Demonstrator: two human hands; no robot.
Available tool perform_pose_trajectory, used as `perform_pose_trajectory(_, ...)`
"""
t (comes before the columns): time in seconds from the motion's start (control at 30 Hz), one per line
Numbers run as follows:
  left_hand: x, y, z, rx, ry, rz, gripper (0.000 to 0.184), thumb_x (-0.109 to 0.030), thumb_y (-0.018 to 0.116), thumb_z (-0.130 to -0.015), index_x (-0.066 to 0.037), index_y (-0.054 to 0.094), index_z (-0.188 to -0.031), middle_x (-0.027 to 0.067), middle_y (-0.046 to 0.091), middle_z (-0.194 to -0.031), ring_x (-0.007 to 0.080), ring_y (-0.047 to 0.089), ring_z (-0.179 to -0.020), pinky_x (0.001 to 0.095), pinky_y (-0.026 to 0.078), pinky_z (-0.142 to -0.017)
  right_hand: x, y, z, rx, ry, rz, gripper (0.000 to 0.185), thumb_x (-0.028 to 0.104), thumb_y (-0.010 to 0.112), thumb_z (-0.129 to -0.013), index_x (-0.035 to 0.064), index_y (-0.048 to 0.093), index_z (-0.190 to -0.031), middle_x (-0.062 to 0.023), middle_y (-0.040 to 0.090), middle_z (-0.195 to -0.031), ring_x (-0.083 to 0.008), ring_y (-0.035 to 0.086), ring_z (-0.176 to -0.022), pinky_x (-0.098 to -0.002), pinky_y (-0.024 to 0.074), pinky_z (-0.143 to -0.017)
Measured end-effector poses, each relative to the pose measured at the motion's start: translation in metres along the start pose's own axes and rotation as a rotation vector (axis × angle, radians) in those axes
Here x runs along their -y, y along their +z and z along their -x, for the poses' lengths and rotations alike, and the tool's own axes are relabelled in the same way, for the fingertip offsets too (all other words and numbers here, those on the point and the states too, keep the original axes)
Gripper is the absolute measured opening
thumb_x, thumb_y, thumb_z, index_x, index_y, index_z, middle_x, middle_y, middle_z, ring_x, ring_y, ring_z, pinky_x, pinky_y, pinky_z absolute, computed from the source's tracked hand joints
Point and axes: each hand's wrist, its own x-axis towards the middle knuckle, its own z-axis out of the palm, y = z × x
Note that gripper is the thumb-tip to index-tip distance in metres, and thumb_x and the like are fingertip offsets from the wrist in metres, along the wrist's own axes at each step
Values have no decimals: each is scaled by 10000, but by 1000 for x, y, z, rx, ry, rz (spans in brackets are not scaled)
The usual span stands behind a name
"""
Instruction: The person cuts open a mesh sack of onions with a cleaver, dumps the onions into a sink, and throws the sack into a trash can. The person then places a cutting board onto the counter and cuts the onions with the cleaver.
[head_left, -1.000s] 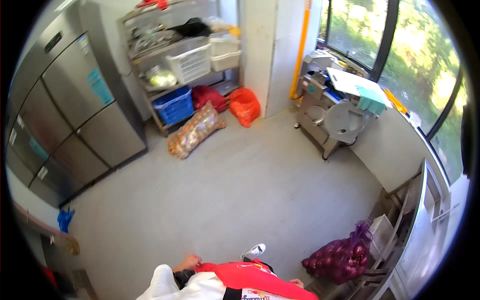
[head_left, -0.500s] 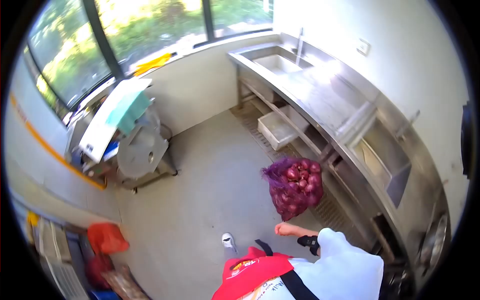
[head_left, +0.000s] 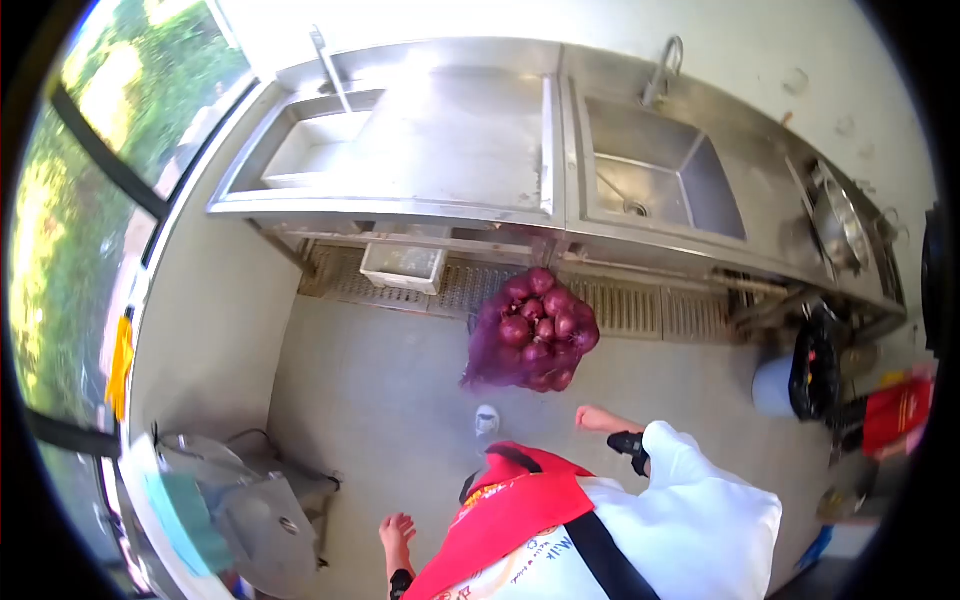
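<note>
A purple mesh bag of red onions stands on the floor in front of the steel counter, in the middle of the view. My left hand is low in the view, left of the red apron, with its fingers apart and nothing in it. My right hand hangs just below and right of the bag, not touching it. Its fingers are curled in, and nothing shows in them. Dark bands are on both wrists.
A steel counter with two sinks runs along the wall. Beneath it are a white crate and a floor grate. A bin with a black bag stands right; a grey machine is lower left.
The view has swung right from the fridge and shelves to the counter and sinks. The onion bag is now central and closer. My left hand has come into view.
</note>
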Motion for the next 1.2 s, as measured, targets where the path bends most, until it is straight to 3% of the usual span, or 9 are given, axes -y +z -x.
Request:
perform_pose_trajectory(0.1,-92,37,-34,205,32,-147,216,-229,520,-885,-53,563,-1002,109,644,-943,231,631,-846,356,523,-666,12,3,-48,-139,-3,-64,125,26,502,-723,70,620,-722,-77,618,-661,-190,579,-633,-358,465,-576)
perform_pose_trajectory(0.23,-180,97,-85,372,53,-427,245,-263,481,-910,-54,580,-992,93,645,-963,211,627,-868,339,516,-676,93,-17,-43,-266,-54,-384,148,14,467,-781,77,570,-867,7,523,-646,-97,499,-578,-251,402,-506)
perform_pose_trajectory(0.47,-308,254,-167,629,154,-846,301,-309,521,-891,-43,566,-1023,81,627,-961,207,616,-848,327,524,-654,95,10,-7,-423,456,-821,223,274,554,-876,92,539,-1004,-29,584,-812,-122,567,-652,-254,473,-548)
perform_pose_trajectory(0.57,-338,343,-184,796,175,-901,438,-366,613,-851,-71,492,-1151,120,512,-1149,242,557,-976,369,537,-620,95,25,11,-477,574,-939,353,365,601,-854,101,519,-1073,-43,601,-884,-136,591,-728,-281,502,-608)
perform_pose_trajectory(0.73,-333,463,-172,845,326,-1221,802,-441,745,-712,-65,341,-1294,204,350,-1317,296,536,-989,355,533,-661,107,25,-19,-657,706,-1268,705,429,636,-827,104,324,-1369,-103,504,-1237,-238,488,-1148,-425,453,-882)
perform_pose_trajectory(0.9,-270,510,-207,832,605,-1267,1033,-475,794,-637,-54,214,-1381,278,265,-1370,451,308,-1246,482,314,-1025,85,14,-116,-801,756,-1399,1022,523,674,-752,135,40,-1454,-155,360,-1382,-300,352,-1270,-501,415,-909)
perform_pose_trajectory(1.0,-245,525,-220,802,830,-1273,1079,-464,803,-623,-42,181,-1399,286,243,-1378,443,265,-1279,475,309,-1032,95,-15,-160,-820,867,-1425,1078,495,704,-738,144,-30,-1445,-158,334,-1416,-298,359,-1271,-489,423,-898)
perform_pose_trajectory(1.13,-212,536,-261,617,774,-1308,1252,-439,856,-542,-58,64,-1433,277,203,-1400,438,212,-1305,476,280,-1049,50,37,-215,-1248,574,-1289,778,342,701,-774,104,266,-1374,-121,499,-1256,-231,493,-1099,-387,465,-805)
perform_pose_trajectory(1.2,-198,537,-277,588,696,-1342,1261,-360,862,-542,-66,20,-1433,258,319,-1347,413,357,-1229,446,343,-1012,16,73,-228,-1216,649,-1044,537,241,662,-815,89,436,-1277,-84,587,-1115,-182,560,-950,-318,477,-741)
